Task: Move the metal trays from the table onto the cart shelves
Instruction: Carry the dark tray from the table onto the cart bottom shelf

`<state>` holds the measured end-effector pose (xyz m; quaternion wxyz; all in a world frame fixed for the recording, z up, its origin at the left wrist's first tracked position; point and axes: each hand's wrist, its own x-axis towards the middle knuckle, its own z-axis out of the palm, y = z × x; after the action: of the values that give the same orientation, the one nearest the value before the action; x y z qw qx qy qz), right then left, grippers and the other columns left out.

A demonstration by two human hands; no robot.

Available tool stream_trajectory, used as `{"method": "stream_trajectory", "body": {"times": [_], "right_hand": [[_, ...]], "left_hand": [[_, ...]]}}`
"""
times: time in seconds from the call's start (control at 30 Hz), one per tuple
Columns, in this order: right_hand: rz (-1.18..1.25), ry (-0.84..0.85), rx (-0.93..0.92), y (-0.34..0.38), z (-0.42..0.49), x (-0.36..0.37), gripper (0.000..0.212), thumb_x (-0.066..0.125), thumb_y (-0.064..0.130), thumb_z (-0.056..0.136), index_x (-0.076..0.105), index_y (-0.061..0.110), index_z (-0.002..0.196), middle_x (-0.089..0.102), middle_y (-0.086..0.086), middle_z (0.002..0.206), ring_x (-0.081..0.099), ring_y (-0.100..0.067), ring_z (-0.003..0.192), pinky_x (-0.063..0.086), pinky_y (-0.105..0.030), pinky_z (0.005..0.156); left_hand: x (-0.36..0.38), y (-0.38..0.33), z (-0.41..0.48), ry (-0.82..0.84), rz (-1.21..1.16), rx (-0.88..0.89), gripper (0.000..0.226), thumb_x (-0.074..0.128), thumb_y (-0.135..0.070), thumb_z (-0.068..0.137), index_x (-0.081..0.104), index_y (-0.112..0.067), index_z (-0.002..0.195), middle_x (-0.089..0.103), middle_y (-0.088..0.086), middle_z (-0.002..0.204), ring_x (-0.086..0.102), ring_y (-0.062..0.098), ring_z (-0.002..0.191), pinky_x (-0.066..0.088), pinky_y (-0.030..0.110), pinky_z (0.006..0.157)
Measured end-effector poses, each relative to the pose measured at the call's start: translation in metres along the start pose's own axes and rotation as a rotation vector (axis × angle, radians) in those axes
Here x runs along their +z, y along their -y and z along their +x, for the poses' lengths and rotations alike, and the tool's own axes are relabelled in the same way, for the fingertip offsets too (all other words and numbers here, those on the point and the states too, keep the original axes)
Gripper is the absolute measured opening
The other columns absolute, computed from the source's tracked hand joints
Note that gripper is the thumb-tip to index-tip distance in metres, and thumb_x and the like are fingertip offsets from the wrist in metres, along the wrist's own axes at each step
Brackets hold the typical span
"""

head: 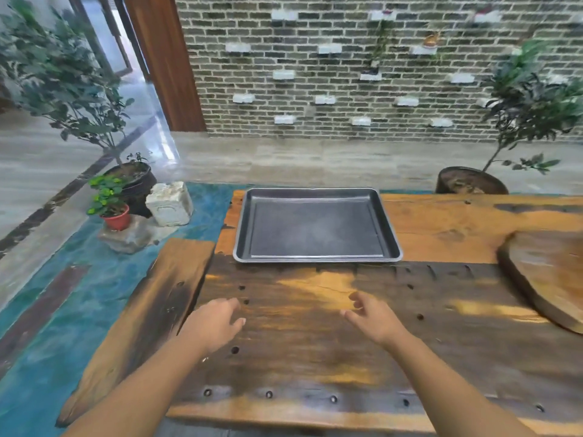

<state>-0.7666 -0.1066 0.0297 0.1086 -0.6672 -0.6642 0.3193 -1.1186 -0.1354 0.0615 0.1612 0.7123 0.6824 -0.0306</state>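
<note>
A dark grey metal tray (317, 227) with a raised rim lies flat on the far part of the wooden table (315, 342); it looks like a stack of two, since a second rim shows along its near edge. My left hand (213, 323) hovers over the table short of the tray's near left corner, fingers loosely apart and holding nothing. My right hand (372, 316) is level with it, short of the tray's near right side, fingers spread and also holding nothing. Both hands are well apart from the tray. No cart is in view.
A thick round wooden slab (549, 275) lies on the table's right side. A loose plank (142, 326) leans along the table's left edge. Potted plants (110, 200) and a white stone block (170, 203) stand on the floor at left; another pot (470, 181) stands behind the table.
</note>
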Motion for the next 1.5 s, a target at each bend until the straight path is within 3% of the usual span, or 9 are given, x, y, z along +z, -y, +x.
{"method": "stream_trajectory", "body": {"times": [0.27,0.5,0.67,0.87,0.97,1.17,1.3,1.37,1.5], "right_hand": [[-0.006,0.033,0.051,-0.028,0.057,-0.008,0.056,0.061,0.052,0.087,0.055,0.017,0.13,0.064,-0.003,0.122,0.06,-0.019,0.108,0.048,-0.033,0.089],[-0.078,0.035,0.088,-0.039,0.134,-0.001,0.064,0.059,0.06,0.085,0.055,0.016,0.131,0.062,-0.005,0.13,0.057,-0.022,0.12,0.046,-0.034,0.098],[-0.172,-0.019,0.065,-0.044,0.191,0.001,0.067,0.058,0.065,0.082,0.056,0.014,0.125,0.058,-0.007,0.118,0.052,-0.027,0.117,0.044,-0.037,0.097],[-0.232,0.008,0.052,-0.054,0.244,0.003,0.076,0.055,0.072,0.079,0.051,0.017,0.132,0.051,-0.006,0.128,0.048,-0.027,0.121,0.044,-0.04,0.101],[-0.274,0.042,0.054,-0.062,0.262,0.006,0.081,0.054,0.075,0.078,0.047,0.021,0.137,0.047,-0.007,0.138,0.046,-0.027,0.126,0.042,-0.042,0.105],[-0.391,0.132,0.06,-0.077,0.284,0.017,0.094,0.043,0.085,0.074,0.032,0.029,0.148,0.023,-0.005,0.16,0.028,-0.029,0.144,0.027,-0.048,0.118],[-0.51,0.158,0.054,-0.086,0.287,0.026,0.103,0.013,0.092,0.068,0.019,0.034,0.153,0.02,-0.004,0.162,0.025,-0.025,0.147,0.02,-0.046,0.12],[-0.549,0.134,0.075,-0.088,0.288,0.031,0.106,0.002,0.091,0.067,0.021,0.033,0.153,0.023,-0.004,0.162,0.027,-0.025,0.146,0.02,-0.045,0.118],[-0.556,0.11,0.111,-0.085,0.293,0.036,0.1,0.008,0.091,0.071,0.029,0.034,0.15,0.027,-0.003,0.16,0.033,-0.029,0.142,0.026,-0.047,0.114]], "left_hand": [[0.008,-0.021,0.081,0.103,-0.032,0.027,0.048,0.048,-0.061,0.091,0.058,-0.019,0.111,0.064,0.004,0.116,0.06,0.024,0.106,0.049,0.035,0.082],[0.024,-0.014,0.18,0.101,-0.126,0.017,0.068,0.044,-0.072,0.086,0.057,-0.015,0.121,0.06,0.007,0.122,0.057,0.025,0.114,0.048,0.042,0.094],[0.041,-0.006,0.24,0.11,-0.166,0.013,0.08,0.044,-0.078,0.081,0.054,-0.017,0.132,0.057,0.008,0.129,0.054,0.026,0.12,0.047,0.044,0.098],[0.062,-0.004,0.291,0.112,-0.137,0.032,0.087,0.04,-0.086,0.074,0.052,-0.019,0.129,0.054,0.004,0.119,0.051,0.025,0.118,0.047,0.044,0.096],[0.074,-0.005,0.31,0.12,-0.083,0.044,0.093,0.037,-0.091,0.068,0.049,-0.023,0.131,0.051,0.004,0.125,0.047,0.027,0.122,0.044,0.045,0.099],[0.094,-0.003,0.329,0.162,-0.015,0.04,0.112,0.02,-0.099,0.057,0.038,-0.03,0.143,0.028,0.006,0.155,0.025,0.027,0.143,0.026,0.055,0.114],[0.107,-0.001,0.329,0.183,0.034,0.004,0.119,0.008,-0.101,0.054,0.036,-0.031,0.146,0.023,0.004,0.16,0.021,0.026,0.146,0.029,0.058,0.11],[0.111,-0.002,0.33,0.149,0.041,-0.016,0.116,0.005,-0.098,0.058,0.039,-0.03,0.145,0.026,0.003,0.158,0.023,0.024,0.145,0.031,0.058,0.108],[0.113,-0.003,0.333,0.13,0.044,-0.037,0.114,0.009,-0.098,0.06,0.041,-0.03,0.145,0.03,0.001,0.156,0.026,0.024,0.143,0.035,0.057,0.105]]}}
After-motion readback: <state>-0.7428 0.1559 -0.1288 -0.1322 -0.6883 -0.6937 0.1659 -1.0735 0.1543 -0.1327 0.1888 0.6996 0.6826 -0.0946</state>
